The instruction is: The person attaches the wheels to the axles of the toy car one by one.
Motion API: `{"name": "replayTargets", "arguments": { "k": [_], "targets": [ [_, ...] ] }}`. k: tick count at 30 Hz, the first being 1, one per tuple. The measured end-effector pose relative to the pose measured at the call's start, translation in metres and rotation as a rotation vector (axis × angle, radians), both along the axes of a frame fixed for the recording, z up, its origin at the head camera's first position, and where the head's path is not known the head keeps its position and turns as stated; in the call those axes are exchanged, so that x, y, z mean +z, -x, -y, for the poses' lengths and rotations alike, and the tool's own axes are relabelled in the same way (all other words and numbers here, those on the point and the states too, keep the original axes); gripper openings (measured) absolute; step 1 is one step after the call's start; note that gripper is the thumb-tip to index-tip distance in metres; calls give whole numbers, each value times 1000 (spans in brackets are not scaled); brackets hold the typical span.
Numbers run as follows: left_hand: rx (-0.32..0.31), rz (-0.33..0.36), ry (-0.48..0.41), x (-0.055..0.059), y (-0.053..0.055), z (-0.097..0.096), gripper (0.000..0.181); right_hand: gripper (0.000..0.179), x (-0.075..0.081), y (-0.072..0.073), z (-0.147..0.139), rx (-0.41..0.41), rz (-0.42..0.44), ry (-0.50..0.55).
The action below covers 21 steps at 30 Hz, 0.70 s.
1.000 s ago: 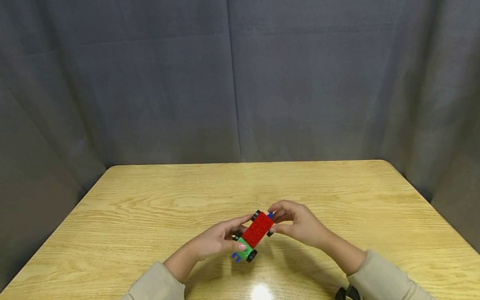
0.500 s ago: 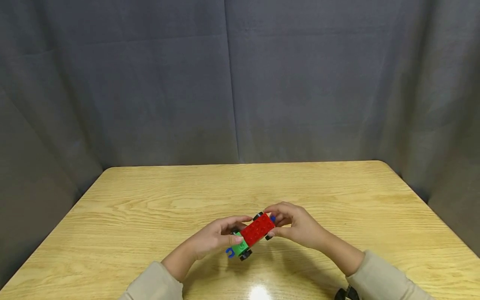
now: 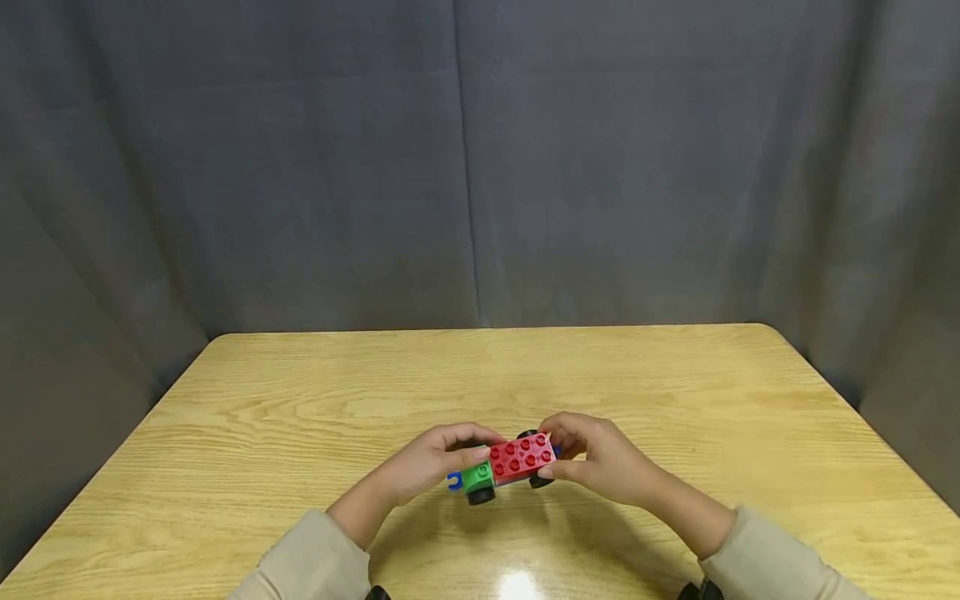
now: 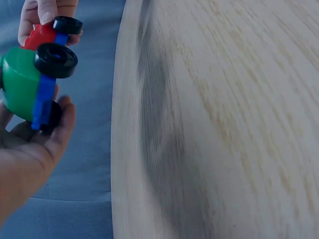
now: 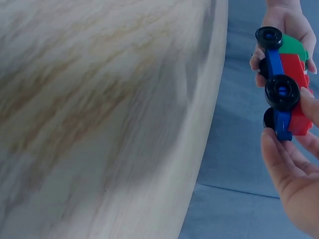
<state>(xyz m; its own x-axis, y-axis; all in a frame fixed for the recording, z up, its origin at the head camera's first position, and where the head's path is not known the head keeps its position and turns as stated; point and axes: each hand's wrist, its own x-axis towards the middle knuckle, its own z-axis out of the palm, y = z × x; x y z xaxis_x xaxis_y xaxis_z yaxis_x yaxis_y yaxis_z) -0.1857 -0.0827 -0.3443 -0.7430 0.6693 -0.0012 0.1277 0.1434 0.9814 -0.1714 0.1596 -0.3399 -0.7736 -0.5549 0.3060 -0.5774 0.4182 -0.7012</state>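
A toy car (image 3: pixel 522 457) built of blocks is held above the table between both hands. It has a red studded brick (image 5: pixel 293 67), a green front piece (image 4: pixel 20 79), a blue base (image 5: pixel 274 62) with a hook at each end, and black wheels (image 4: pixel 56 60). My left hand (image 3: pixel 427 461) grips the green end, thumb on top near the red brick and fingers along the far side. My right hand (image 3: pixel 603 458) pinches the red end, thumb on the near side by a wheel and fingers behind. The far wheels are partly hidden by fingers in the head view.
The wooden table (image 3: pixel 337 375) lies below the hands, with a bright light reflection near its front. A grey curtain (image 3: pixel 337 192) hangs behind and along both sides. Dark wrist gear (image 3: pixel 701 590) shows at the right sleeve's underside.
The toy car has turned clockwise from a steep diagonal to nearly level across the view, its studs facing up more. Both hands keep hold of it and shift slightly.
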Motion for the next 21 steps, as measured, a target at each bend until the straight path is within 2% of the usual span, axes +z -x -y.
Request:
{"name": "replayTargets", "arguments": {
  "k": [10, 15, 21],
  "targets": [
    [137, -127, 109, 5, 1, 2, 31, 33, 0, -1, 3, -90, -43, -22],
    [152, -207, 149, 6, 1, 3, 30, 33, -2, -2, 0, -140, -42, -32],
    [160, -195, 149, 2, 0, 1, 39, 34, -3, -3, -2, -171, -32, -19]
  ]
}}
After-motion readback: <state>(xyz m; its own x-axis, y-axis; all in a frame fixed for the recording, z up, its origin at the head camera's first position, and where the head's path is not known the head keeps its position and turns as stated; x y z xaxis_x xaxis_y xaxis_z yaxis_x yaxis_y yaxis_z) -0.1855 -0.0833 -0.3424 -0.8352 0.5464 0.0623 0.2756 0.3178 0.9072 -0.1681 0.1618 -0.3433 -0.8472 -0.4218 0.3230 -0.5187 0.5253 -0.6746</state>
